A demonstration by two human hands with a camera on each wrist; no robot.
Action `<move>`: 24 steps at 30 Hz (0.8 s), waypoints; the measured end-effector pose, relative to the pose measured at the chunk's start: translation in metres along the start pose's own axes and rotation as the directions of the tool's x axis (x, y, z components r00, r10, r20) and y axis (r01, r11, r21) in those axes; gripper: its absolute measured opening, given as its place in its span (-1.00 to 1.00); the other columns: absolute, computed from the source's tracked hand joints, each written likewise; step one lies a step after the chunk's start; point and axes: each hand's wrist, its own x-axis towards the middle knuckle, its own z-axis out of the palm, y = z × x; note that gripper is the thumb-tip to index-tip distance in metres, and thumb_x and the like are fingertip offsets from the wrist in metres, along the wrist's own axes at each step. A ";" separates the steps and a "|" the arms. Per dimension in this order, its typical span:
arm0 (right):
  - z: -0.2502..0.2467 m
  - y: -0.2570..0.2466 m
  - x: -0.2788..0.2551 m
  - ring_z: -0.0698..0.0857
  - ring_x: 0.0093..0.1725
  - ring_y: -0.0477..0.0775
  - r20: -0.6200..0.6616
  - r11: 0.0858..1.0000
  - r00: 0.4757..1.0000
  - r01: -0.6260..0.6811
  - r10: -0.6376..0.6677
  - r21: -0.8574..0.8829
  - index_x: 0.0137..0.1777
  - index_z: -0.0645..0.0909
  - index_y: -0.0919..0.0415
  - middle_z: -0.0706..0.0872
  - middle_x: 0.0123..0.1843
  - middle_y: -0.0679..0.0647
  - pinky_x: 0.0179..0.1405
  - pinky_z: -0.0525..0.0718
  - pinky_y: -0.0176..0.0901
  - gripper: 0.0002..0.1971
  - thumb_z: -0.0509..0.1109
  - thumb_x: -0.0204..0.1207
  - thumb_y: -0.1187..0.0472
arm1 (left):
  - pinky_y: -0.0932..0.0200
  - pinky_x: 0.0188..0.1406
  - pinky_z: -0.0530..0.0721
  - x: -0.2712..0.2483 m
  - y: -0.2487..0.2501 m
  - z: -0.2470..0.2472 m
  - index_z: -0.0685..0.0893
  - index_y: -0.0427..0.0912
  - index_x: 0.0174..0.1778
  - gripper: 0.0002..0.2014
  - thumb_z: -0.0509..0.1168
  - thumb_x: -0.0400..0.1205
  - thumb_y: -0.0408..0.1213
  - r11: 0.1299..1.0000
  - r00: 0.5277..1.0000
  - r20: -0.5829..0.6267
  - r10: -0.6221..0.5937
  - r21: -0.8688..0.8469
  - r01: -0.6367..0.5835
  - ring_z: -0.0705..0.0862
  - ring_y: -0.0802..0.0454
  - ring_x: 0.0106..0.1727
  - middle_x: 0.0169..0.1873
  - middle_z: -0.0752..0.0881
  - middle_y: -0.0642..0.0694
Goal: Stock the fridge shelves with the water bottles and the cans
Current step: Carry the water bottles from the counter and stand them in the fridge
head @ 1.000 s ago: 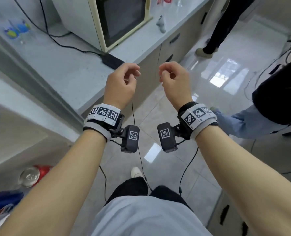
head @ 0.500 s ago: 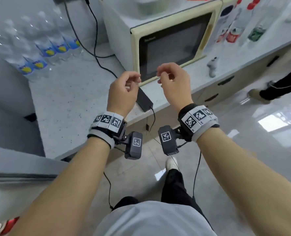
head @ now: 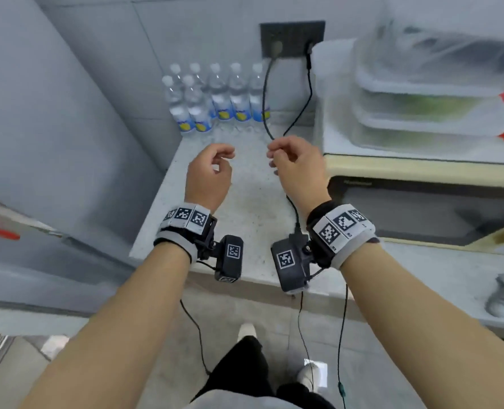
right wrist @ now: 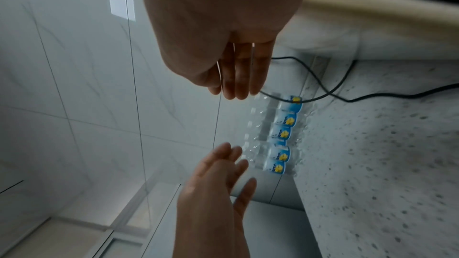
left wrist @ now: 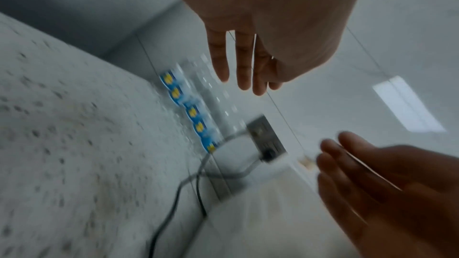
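Several clear water bottles with blue and yellow labels stand in a cluster at the back of the speckled counter, against the wall. My left hand and right hand hover side by side above the counter, a short way in front of the bottles. Neither hand holds anything and the fingers are relaxed. The left wrist view shows the left hand's fingers hanging loose over the bottles. In the right wrist view the right hand is equally loose near the bottles. No cans are in view.
A cream microwave with stacked plastic containers on top stands right of the hands. Two black cables run from a wall outlet across the counter. A tall grey fridge side borders the counter on the left.
The view has swung from the floor and microwave front to the counter corner with the bottles. Both hands stay raised and empty, now over the counter, with fingers slightly looser.
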 end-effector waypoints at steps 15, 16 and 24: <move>0.127 -0.023 0.204 0.60 -0.30 -0.10 0.159 0.990 0.987 -0.008 0.030 -0.138 0.02 0.72 0.16 0.65 -0.29 -0.11 -0.19 0.57 -0.18 -0.78 0.27 0.51 0.36 | 0.23 0.09 0.57 0.184 -0.115 -0.045 0.71 -0.07 0.17 -0.76 0.27 0.64 -0.37 0.926 0.942 -0.100 -0.320 0.176 0.333 0.65 0.12 0.02 0.01 0.71 0.09; 0.141 -0.019 0.218 0.62 -0.25 -0.08 0.174 0.986 0.984 -0.004 0.033 -0.166 0.05 0.72 0.19 0.66 -0.25 -0.10 -0.15 0.59 -0.18 -0.78 0.28 0.52 0.35 | 0.25 0.08 0.55 0.193 -0.125 -0.047 0.71 -0.08 0.18 -0.73 0.25 0.63 -0.40 0.918 0.936 -0.097 -0.338 0.184 0.351 0.64 0.12 0.03 0.00 0.69 0.11; 0.230 0.079 0.293 0.62 0.14 0.10 0.303 0.931 0.934 -0.074 0.191 -0.358 0.33 0.50 0.26 0.58 0.11 0.03 0.16 0.53 -0.15 -0.59 0.44 0.50 0.25 | 0.27 0.13 0.50 0.238 -0.224 -0.046 0.68 -0.17 0.21 -0.67 0.18 0.60 -0.50 0.848 0.855 -0.049 -0.517 0.107 0.519 0.64 0.08 0.07 0.09 0.72 0.00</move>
